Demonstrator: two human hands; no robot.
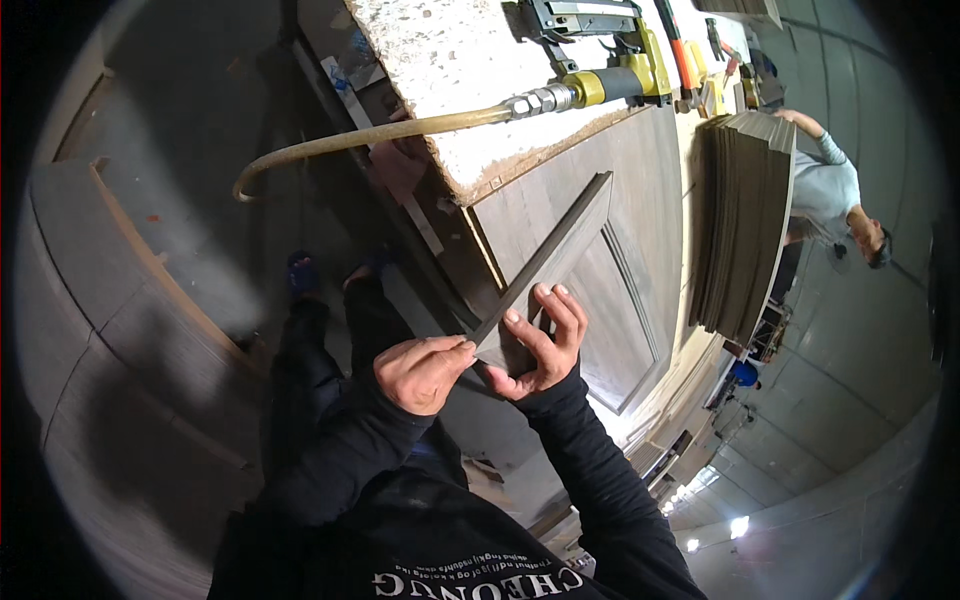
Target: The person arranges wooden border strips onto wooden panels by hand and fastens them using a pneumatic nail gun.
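A grey wood-grain cabinet door (588,262) with a framed, recessed middle is tilted up at the bench, its near corner toward me. My right hand (545,345) is closed round that corner, fingers on the face and thumb at the near edge. My left hand (422,372) is closed in a pinch right at the corner's tip. Whatever lies between its fingertips is too small or hidden to make out. Under and behind the door lies a flat grey wood-grain board (640,150).
A yellow and black air nailer (610,85) rests on a chipboard top (430,50), its hose (380,130) hanging over the edge. A tall stack of grey panels (745,225) stands right, with a person (830,190) beyond it. More grey boards (130,320) are at left.
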